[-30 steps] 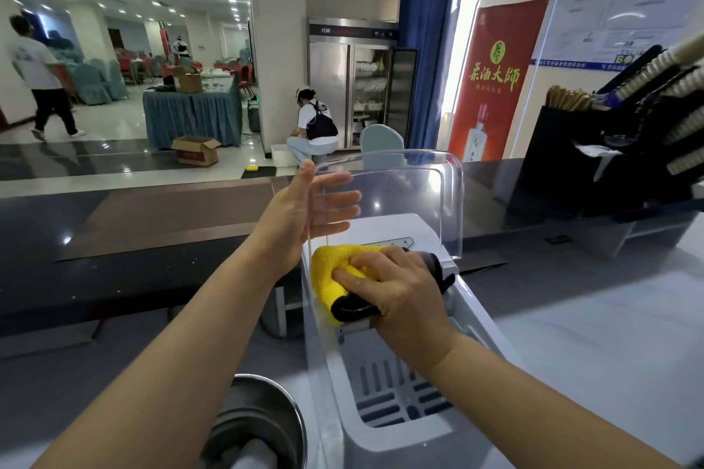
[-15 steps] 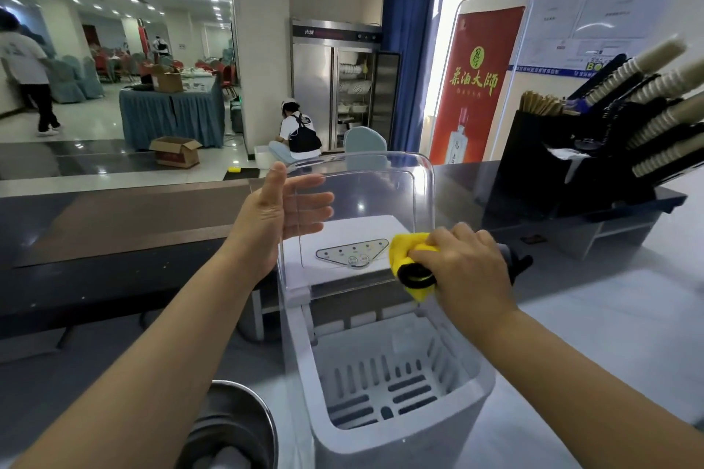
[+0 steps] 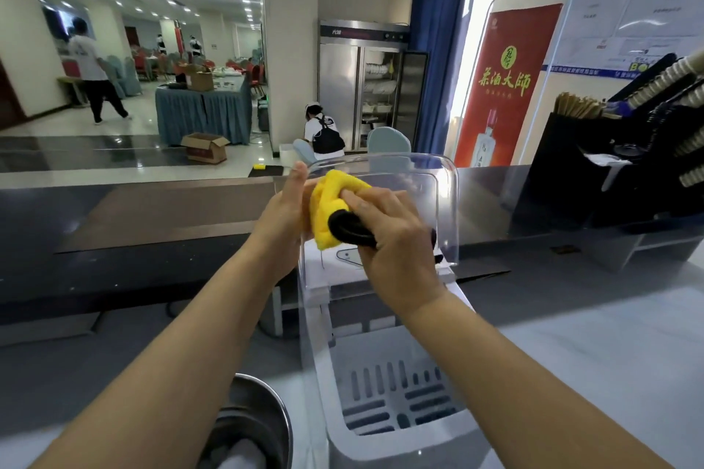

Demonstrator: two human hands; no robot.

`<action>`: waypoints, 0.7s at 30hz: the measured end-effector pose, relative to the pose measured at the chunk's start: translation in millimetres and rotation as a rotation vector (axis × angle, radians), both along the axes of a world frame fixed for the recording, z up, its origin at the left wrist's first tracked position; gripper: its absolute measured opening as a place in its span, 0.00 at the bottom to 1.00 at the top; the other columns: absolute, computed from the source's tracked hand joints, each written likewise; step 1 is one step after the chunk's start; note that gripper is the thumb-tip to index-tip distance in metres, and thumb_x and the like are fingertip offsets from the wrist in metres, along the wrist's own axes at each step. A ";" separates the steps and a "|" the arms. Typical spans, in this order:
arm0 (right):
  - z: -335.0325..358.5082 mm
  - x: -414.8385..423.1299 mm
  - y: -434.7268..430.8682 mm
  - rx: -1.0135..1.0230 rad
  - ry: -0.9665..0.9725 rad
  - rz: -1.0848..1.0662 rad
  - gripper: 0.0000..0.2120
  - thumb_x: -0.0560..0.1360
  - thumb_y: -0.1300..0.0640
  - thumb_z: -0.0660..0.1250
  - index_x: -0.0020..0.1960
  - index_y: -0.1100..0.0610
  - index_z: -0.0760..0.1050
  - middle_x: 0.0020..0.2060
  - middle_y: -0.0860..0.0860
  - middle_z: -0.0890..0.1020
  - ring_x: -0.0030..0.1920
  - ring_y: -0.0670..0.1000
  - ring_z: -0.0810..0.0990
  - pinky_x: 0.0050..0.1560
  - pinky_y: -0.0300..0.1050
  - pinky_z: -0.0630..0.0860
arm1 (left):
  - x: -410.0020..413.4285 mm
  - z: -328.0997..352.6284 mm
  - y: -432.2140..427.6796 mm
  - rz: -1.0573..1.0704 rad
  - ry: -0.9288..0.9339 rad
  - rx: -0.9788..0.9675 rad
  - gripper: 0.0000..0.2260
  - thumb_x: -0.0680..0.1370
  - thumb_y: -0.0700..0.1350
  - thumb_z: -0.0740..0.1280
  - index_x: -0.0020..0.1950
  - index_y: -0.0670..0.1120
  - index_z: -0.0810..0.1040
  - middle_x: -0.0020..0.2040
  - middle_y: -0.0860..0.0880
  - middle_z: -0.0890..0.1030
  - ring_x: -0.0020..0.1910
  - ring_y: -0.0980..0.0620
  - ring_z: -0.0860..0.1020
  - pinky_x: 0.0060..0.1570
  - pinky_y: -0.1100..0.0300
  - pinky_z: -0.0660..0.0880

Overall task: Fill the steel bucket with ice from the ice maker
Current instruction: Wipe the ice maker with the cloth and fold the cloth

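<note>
The worktop (image 3: 594,354) carries the white ice maker (image 3: 400,445) at its left edge. The clear lid (image 3: 442,202) stands raised and upright. The slotted basket (image 3: 381,373) below it shows no ice.

The steel bucket (image 3: 263,396) sits low, just beside the ice maker's left wall. Something pale lies in it; what it is cannot be told.

The left hand (image 3: 284,217) rests against the lid's left side with the thumb straight up. Its fingers are hidden behind the cloth, so whether they are straight or curled cannot be told. The right hand (image 3: 392,240) is clamped on a yellow cloth (image 3: 327,198) bunched round a black tool (image 3: 348,230), and presses it to the lid.

The step in hand appears to be wiping the lid before scooping.
- Brace the lid from outside, opposite the wiping pressure, so the hinge takes no load.
- Wipe in overlapping passes.
- Keep the cloth above the basket rim, clear of the ice compartment.
</note>
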State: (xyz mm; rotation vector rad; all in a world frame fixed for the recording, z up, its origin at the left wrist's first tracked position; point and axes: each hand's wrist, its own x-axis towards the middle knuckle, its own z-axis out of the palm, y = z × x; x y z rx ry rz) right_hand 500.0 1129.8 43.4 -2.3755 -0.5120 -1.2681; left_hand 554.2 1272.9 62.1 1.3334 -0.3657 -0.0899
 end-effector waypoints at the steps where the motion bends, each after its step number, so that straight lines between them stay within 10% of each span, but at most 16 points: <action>1: -2.1 0.1 5.0 -0.037 0.006 0.039 0.24 0.67 0.65 0.75 0.62 0.58 0.77 0.55 0.54 0.81 0.52 0.58 0.77 0.50 0.56 0.78 | 0.4 0.3 1.1 -0.027 0.012 -0.001 0.27 0.80 0.62 0.50 0.59 0.45 0.79 0.52 0.40 0.83 0.53 0.45 0.82 0.53 0.52 0.78; 9: -33.7 -20.8 -19.7 -0.336 0.120 0.176 0.24 0.64 0.66 0.75 0.59 0.56 0.80 0.54 0.53 0.82 0.50 0.57 0.78 0.48 0.54 0.77 | -1.6 2.1 4.3 -0.091 0.003 0.069 0.28 0.81 0.61 0.44 0.60 0.47 0.78 0.55 0.43 0.83 0.55 0.45 0.81 0.56 0.48 0.76; 21: -35.5 -35.5 -3.3 -0.119 0.801 0.519 0.12 0.73 0.65 0.69 0.56 0.60 0.79 0.54 0.53 0.74 0.53 0.48 0.73 0.55 0.27 0.65 | -18.6 -23.7 13.4 -0.091 -0.065 0.161 0.32 0.80 0.62 0.40 0.67 0.44 0.72 0.60 0.43 0.80 0.59 0.47 0.80 0.57 0.53 0.77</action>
